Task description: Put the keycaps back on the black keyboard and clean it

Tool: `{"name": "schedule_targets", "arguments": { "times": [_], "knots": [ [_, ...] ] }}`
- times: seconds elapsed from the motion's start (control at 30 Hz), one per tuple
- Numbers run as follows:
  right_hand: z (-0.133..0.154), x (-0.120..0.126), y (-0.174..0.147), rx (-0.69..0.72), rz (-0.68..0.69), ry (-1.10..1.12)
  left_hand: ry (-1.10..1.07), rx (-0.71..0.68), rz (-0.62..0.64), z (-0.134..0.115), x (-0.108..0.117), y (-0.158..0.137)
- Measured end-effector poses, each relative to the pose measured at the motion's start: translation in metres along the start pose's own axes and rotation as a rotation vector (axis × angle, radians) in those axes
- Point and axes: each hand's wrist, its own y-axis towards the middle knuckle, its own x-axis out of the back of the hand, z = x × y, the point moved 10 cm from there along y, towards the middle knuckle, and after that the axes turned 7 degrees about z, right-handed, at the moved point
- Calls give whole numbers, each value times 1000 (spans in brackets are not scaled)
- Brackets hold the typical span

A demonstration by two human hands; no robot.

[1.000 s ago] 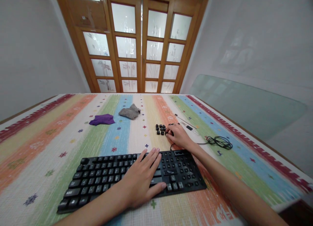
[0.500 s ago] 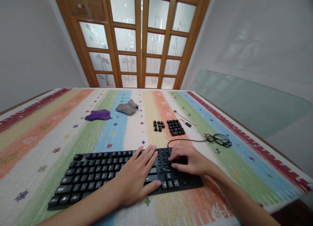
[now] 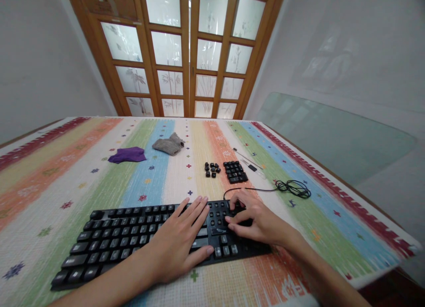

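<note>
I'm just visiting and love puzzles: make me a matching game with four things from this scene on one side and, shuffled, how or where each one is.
Things:
1. Left hand
2. Gray cloth
3. Right hand
4. Black cable

Places and states:
A. Bundled in loops on the tablecloth
B. Fingers bent, at the right end of the keyboard
C. Palm down, fingers extended, across the keyboard's middle
D. Lying near the purple cloth

Right pairs: 1-C, 2-D, 3-B, 4-A
</note>
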Motion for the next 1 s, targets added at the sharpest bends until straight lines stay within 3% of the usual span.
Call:
{"name": "schedule_targets", "arguments": {
  "times": [0.13,0.4,0.6,0.8,1.0],
  "knots": [
    [-3,-6,1,-12,50,-51,-10,-4,-13,-1,1,-1],
    [-6,-1,5,18,-76,65,-4,-12,-22,-2,3,0],
    [-36,14,36,-76,-198,-145,-11,-20,-29,-3,4,1],
    [-62,5,75,-113,-118,-352,1,-1,-2,-3,5,1],
    [-80,-3,90,-156,-107,-405,-1,-1,5,-4,4,1]
  ]
}}
